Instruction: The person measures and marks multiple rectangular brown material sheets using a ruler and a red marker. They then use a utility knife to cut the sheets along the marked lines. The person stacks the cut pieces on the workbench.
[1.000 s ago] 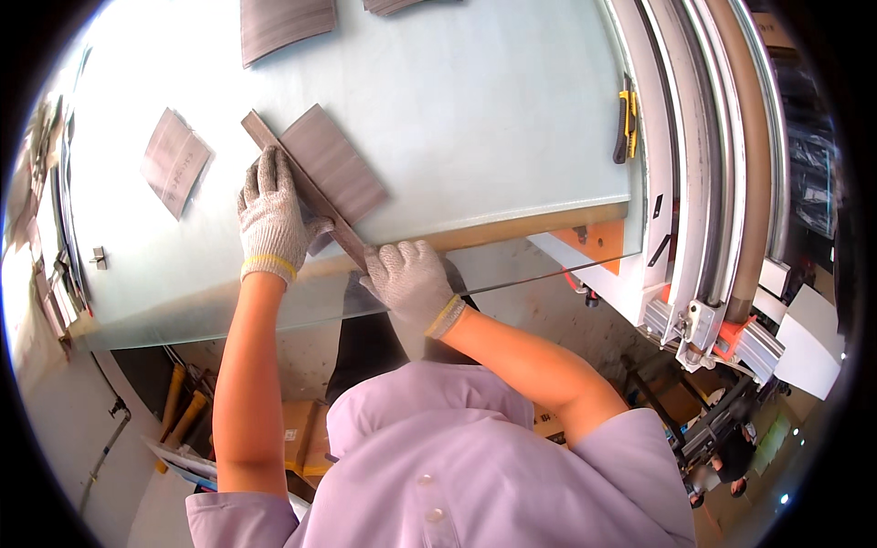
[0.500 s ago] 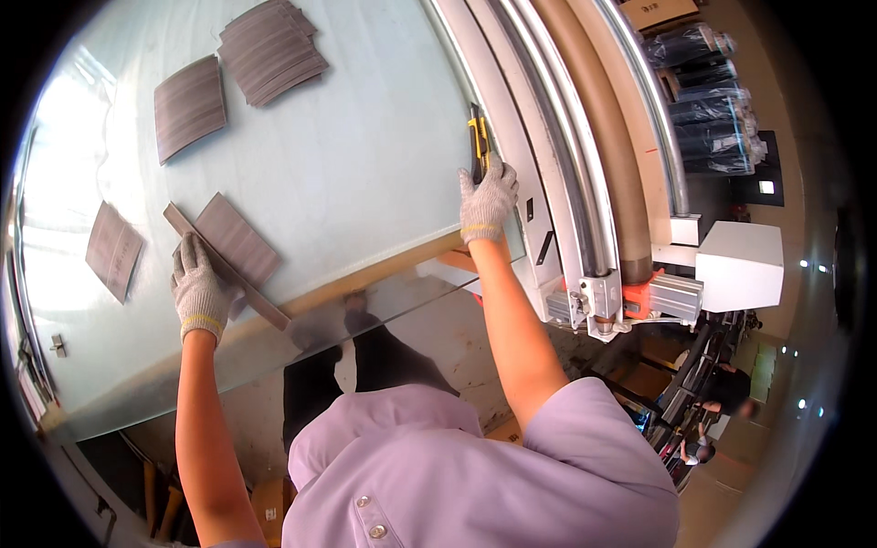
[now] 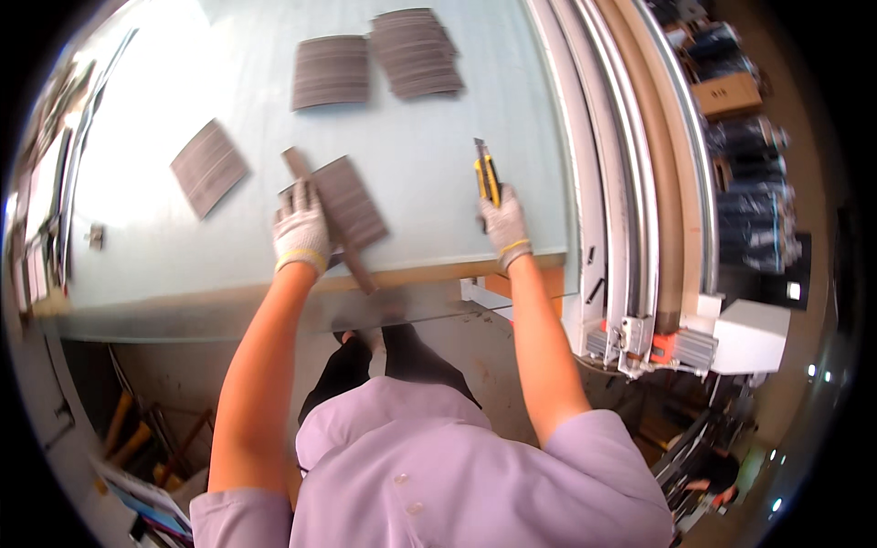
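The gloved left hand (image 3: 301,233) presses flat on the dark wooden straightedge (image 3: 331,222) over a grey striped sheet (image 3: 347,203); the gloved right hand (image 3: 504,226) grips a yellow utility knife (image 3: 487,173). If the strip slips, the blade may wander toward the fingers.

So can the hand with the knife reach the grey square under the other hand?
Probably yes: the right hand holding the yellow knife has only bare table between it and the grey square.

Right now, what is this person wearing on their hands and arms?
Both hands wear knitted work gloves, pale grey and speckled. The left hand glove ends in a yellow-edged cuff at the wrist, and the right hand glove has the same yellow band. Above the gloves the forearms are bare. Short lilac sleeves of a buttoned shirt cover the upper arms.
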### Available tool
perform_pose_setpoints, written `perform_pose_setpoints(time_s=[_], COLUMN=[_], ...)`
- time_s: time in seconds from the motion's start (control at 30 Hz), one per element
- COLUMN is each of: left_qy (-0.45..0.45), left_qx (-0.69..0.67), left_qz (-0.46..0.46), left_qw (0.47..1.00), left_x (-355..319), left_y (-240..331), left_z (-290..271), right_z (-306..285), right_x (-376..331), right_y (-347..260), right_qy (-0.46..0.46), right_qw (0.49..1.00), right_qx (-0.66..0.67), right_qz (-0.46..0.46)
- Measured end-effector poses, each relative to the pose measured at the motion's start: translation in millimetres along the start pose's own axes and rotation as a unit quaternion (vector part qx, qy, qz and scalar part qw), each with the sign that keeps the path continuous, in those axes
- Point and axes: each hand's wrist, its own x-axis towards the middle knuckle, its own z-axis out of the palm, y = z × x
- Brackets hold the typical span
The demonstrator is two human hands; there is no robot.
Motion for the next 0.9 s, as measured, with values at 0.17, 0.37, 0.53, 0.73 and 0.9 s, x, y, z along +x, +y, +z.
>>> perform_pose_setpoints(time_s=[0.17,0.37,0.53,0.73,0.9], left_qy=[-0.003,0.003,0.033,-0.017,-0.035], left_qx=[-0.011,-0.026,-0.051,-0.028,-0.015], left_qz=[-0.014,-0.014,-0.015,-0.018,-0.02], left_qw=[1.0,1.0,0.998,0.999,0.999], left_x=[0.2,2.9,5.9,1.4,1.4], left_y=[-5.2,-5.0,-7.1,-1.5,-0.2], left_z=[7.1,9.5,17.8,0.6,-4.8], right_z=[111.8,163.5,179.3,170.8,159.7], right_x=[-66.6,-61.2,-52.1,-56.7,-57.7], right_y=[-98.9,-116.3,-136.6,-133.8,-131.3], right_qy=[-0.149,-0.12,-0.153,-0.085,-0.074], right_qw=[0.987,0.967,0.951,0.99,0.955], right_qx=[0.055,-0.171,-0.245,0.11,0.244], right_qz=[0.015,-0.149,-0.11,0.031,0.15])
